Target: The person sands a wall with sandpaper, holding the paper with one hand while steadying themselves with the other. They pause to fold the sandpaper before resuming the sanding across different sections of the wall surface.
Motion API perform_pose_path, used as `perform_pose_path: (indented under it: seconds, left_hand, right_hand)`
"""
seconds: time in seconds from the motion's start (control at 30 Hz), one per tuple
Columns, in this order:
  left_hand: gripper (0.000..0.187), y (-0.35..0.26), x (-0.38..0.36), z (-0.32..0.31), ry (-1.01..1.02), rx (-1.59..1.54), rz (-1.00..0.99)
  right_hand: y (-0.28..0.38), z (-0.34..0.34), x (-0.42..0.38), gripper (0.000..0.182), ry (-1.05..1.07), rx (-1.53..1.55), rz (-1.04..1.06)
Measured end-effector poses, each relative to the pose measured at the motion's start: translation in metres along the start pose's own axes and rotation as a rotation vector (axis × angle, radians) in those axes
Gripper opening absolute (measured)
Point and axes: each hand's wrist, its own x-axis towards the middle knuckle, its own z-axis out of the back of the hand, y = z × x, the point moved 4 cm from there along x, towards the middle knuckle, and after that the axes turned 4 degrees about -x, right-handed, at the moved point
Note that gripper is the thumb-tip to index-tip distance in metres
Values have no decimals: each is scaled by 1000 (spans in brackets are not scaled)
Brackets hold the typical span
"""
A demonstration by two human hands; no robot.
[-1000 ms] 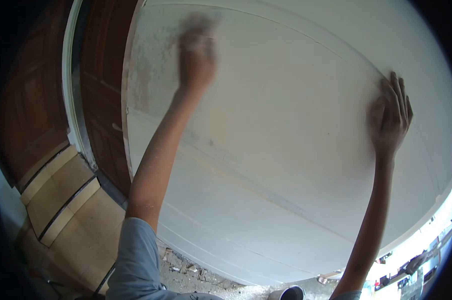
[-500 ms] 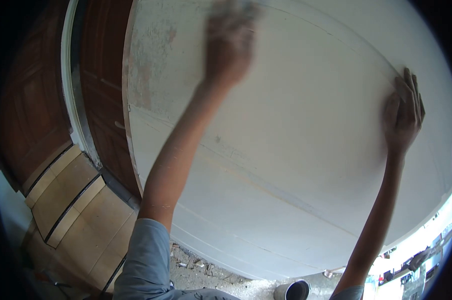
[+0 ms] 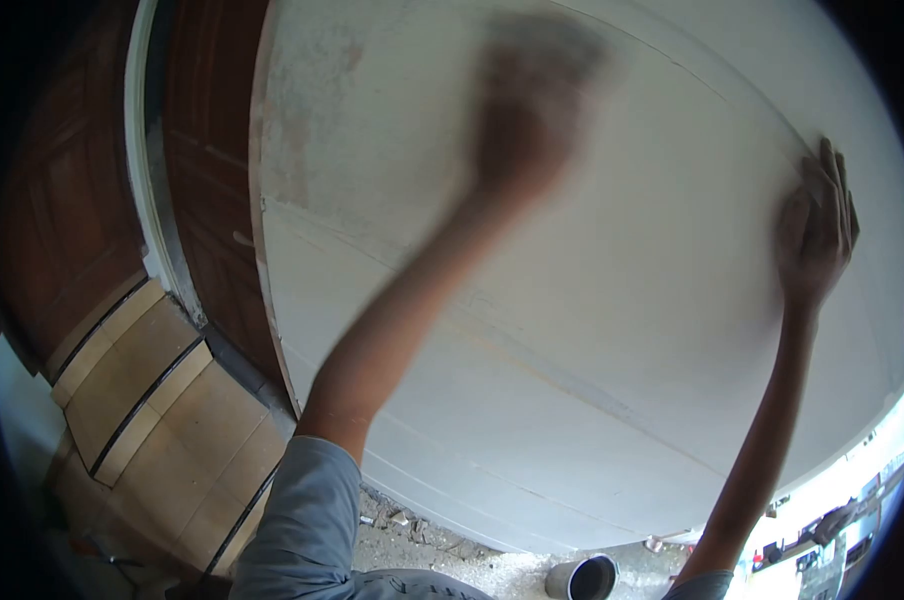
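My left hand (image 3: 537, 110) is raised against the upper part of a pale, off-white wall (image 3: 622, 230) and badly smeared by motion. Its fingers look closed on something greyish at the far end, whose kind I cannot make out. Farther right, my right hand (image 3: 817, 235) lies flat on the same wall, fingers stretched upward, holding nothing. It rests beside a faint curved line on the surface. Rough, discoloured patches (image 3: 307, 110) mark the wall left of my left hand, and thin lines cross it lower down.
Brown panelled doors (image 3: 207, 120) stand at the left, above tiled steps (image 3: 172, 410) with dark edges. A grey bucket or pipe-like container (image 3: 582, 578) is on the rough, debris-strewn ground (image 3: 422, 545) below the wall. Bright clutter (image 3: 832, 530) shows at the lower right.
My left hand has swept right and slightly down across the wall, its forearm tilting rightward. The right hand keeps its place on the wall, while the view has shifted slightly.
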Motion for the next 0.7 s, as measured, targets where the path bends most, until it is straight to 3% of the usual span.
perform_pose_path:
  seconds: [0.07, 0.1, 0.13, 0.27, 0.37, 0.43, 0.47, 0.57, 0.67, 0.7]
  left_hand:
    - [36, -81, -23, -26, 118, -289, -51]
    - [36, -107, -33, -24, 213, -302, -179]
    - [38, -102, -35, -22, 254, -296, -176]
    - [41, 5, -22, 17, 147, 25, -51]
    - [37, 110, -24, 61, -139, 131, 176]
    - [36, 80, -27, 46, -184, 381, 217]
    - [37, 44, -27, 35, -147, 189, 124]
    - [46, -90, -68, -16, 243, -113, 63]
    - [50, -96, -91, -18, 332, -219, -153]
    - [50, -62, -83, -3, 312, -144, -136]
  right_hand:
    - [-8, -3, 0, 19, 24, 24, 47]
    - [-8, -1, -2, 19, 42, 32, 63]
    - [-8, -1, -4, 19, 62, -1, 52]
    - [-1, 1, -2, 20, 10, 51, 5]
    - [1, 1, 0, 20, 17, 16, -54]
    - [4, 2, -1, 20, 46, -18, -88]
    - [4, 1, -2, 20, 51, -22, -91]
    - [1, 2, -3, 20, 29, 29, -47]
    - [1, 3, -2, 19, 18, 42, -38]
    - [0, 1, -1, 19, 9, 36, -42]
